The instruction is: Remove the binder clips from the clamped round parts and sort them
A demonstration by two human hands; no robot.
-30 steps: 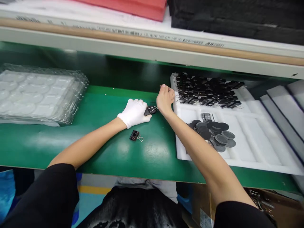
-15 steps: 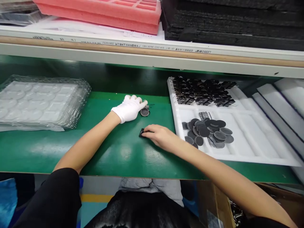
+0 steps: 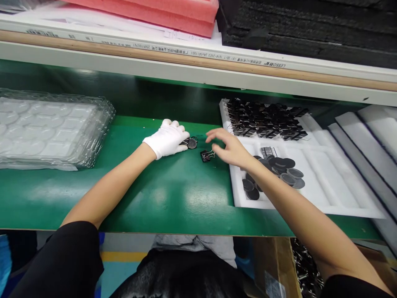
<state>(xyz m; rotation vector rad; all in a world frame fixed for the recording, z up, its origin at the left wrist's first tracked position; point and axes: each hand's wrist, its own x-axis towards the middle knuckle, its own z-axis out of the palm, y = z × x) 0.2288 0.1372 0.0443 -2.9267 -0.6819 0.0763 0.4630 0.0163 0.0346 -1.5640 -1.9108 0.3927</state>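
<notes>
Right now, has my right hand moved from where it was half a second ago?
Yes: judged against the white tray, your right hand has moved rightward, to the tray's left edge, and farther back.

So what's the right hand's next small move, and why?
Probably close the right hand on the loose binder clip. The clip lies on the green worktop just beside that hand's open fingers, while the gloved left hand is occupied with a round dark piece.
</notes>
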